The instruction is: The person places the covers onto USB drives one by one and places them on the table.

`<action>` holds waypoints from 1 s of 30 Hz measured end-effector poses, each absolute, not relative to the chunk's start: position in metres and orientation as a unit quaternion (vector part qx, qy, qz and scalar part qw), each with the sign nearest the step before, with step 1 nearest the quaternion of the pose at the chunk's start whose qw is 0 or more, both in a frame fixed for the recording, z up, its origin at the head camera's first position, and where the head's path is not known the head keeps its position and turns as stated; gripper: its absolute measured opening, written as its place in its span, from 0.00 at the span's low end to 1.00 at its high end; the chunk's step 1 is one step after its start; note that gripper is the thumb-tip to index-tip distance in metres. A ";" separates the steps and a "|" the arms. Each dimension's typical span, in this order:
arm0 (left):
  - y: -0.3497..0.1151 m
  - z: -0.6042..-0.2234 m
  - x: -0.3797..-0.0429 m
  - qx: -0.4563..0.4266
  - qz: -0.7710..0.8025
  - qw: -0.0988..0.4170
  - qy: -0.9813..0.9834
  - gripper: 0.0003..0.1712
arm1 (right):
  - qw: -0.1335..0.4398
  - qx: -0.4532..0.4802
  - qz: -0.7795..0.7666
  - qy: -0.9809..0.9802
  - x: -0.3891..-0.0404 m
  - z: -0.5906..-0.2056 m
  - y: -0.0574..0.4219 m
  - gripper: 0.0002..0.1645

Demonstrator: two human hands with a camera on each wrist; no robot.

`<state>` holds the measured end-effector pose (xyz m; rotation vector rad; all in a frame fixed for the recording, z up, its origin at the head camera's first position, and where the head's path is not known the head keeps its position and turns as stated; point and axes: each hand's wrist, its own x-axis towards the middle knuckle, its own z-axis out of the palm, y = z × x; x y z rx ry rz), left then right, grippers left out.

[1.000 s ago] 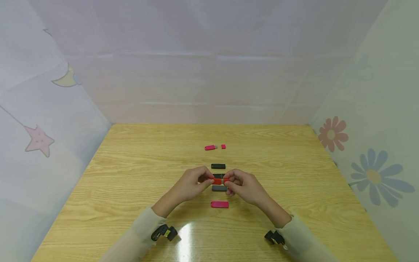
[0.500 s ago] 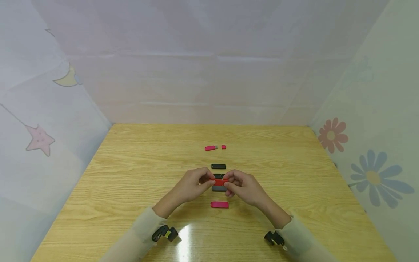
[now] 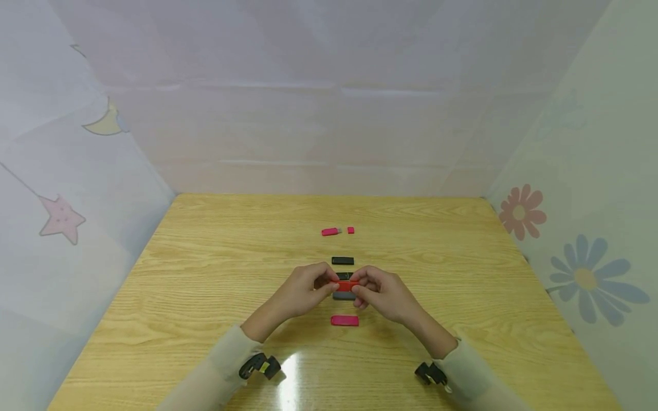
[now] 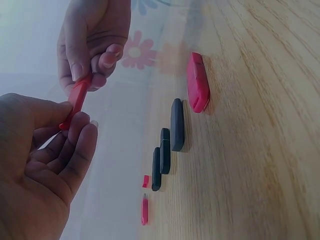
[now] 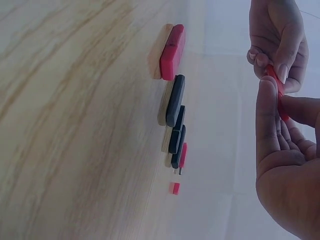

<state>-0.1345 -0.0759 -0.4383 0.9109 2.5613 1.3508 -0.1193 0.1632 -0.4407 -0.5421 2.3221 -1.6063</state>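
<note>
Viewing through the head and wrist cameras, I record a red USB stick [image 3: 343,286] held raised off the wood-grain counter [image 3: 205,240], spanning both hands. The left hand [image 3: 303,290] pinches its left end; the right hand [image 3: 381,292] pinches its right end. On each, thumb and fingers are closed together to the stick's thickness, with a red section exposed between them.

In the head view, I note a grey USB stick [image 3: 344,295] partly hidden just nearer than the held item, and a black capped USB stick [image 3: 342,276] just beyond. A second black USB stick [image 3: 342,261] lies farther back. Nearest the person is a pink USB stick [image 3: 345,321]. Farthest lies an uncapped pink USB stick [image 3: 330,232], metal connector exposed, its pink cap [image 3: 350,230] apart to the right.
</note>
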 end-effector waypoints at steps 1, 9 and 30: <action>-0.076 -0.438 -0.134 0.300 0.444 0.053 0.843 0.02 | 0.132 -0.187 -0.553 0.801 -0.120 -0.441 0.163 0.11; -0.073 -0.438 -0.134 0.294 0.453 0.056 0.840 0.02 | 0.131 -0.185 -0.550 0.804 -0.119 -0.438 0.163 0.11; -0.070 -0.442 -0.135 0.287 0.441 0.057 0.848 0.05 | 0.126 -0.178 -0.541 0.812 -0.118 -0.436 0.158 0.09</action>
